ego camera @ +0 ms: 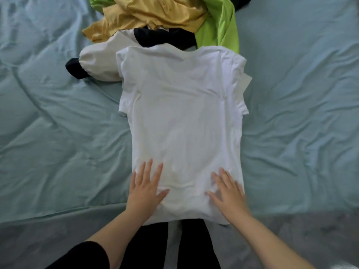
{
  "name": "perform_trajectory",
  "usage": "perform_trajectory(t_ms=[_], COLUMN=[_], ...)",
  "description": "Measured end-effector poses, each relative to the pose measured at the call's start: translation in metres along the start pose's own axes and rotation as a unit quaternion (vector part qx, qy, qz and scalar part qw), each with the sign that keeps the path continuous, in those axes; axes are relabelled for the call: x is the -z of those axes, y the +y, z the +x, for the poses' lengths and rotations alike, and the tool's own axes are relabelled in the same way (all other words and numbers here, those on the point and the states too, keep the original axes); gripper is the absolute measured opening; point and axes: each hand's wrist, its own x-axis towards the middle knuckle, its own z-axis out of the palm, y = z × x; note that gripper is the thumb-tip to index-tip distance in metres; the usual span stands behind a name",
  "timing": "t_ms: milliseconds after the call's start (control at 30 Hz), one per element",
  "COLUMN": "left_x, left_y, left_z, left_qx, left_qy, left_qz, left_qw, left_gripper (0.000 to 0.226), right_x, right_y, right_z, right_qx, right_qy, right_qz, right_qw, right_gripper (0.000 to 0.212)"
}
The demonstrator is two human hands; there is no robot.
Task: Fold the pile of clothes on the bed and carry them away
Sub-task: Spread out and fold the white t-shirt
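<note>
A white T-shirt [182, 113] lies flat on the bed, its sleeves folded in at both sides and its hem hanging just over the near edge. My left hand [145, 189] presses flat on its lower left part with fingers spread. Flat on the lower right part lies my right hand [227, 193], slightly blurred. Beyond the shirt's collar lies the pile: a mustard-yellow garment [147, 16], a lime-green garment [219, 30], and a cream garment with black cuffs [101, 57].
The bed is covered by a wrinkled pale blue-green sheet [58, 133] stretching to both sides. Its near edge runs across the bottom, with grey floor [310, 235] below. My dark-clothed legs stand against the edge.
</note>
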Motion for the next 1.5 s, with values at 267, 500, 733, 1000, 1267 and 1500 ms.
perform_trajectory(t_ms=[267, 500, 733, 1000, 1267, 1500], left_x=[-0.018, -0.034, -0.034, -0.043, -0.039, -0.025], left_y=[-0.017, -0.026, -0.029, -0.040, -0.041, -0.064], left_z=[-0.042, -0.077, -0.099, -0.104, -0.115, -0.132], left_qx=[0.324, 0.290, 0.311, 0.349, 0.382, 0.407], left_qy=[-0.015, 0.005, -0.005, 0.061, 0.139, 0.151], left_qz=[-0.380, -0.456, -0.607, -0.634, -0.578, -0.565], left_qw=[0.866, 0.841, 0.732, 0.688, 0.707, 0.702], left_gripper=[0.049, 0.024, 0.024, 0.029, 0.016, 0.039], right_x=[-0.016, -0.036, -0.036, -0.033, -0.028, -0.018], right_y=[0.043, 0.068, 0.076, 0.065, 0.077, 0.091], right_z=[-0.046, -0.061, -0.076, -0.067, -0.077, -0.097], right_qx=[-0.312, -0.280, -0.249, -0.254, -0.271, -0.213], right_qy=[0.053, 0.062, 0.065, -0.012, 0.077, 0.091], right_qz=[0.303, 0.392, 0.553, 0.768, 0.753, 0.733], right_qw=[0.899, 0.874, 0.792, 0.588, 0.594, 0.639], right_gripper=[0.031, 0.020, 0.010, 0.024, 0.021, 0.013])
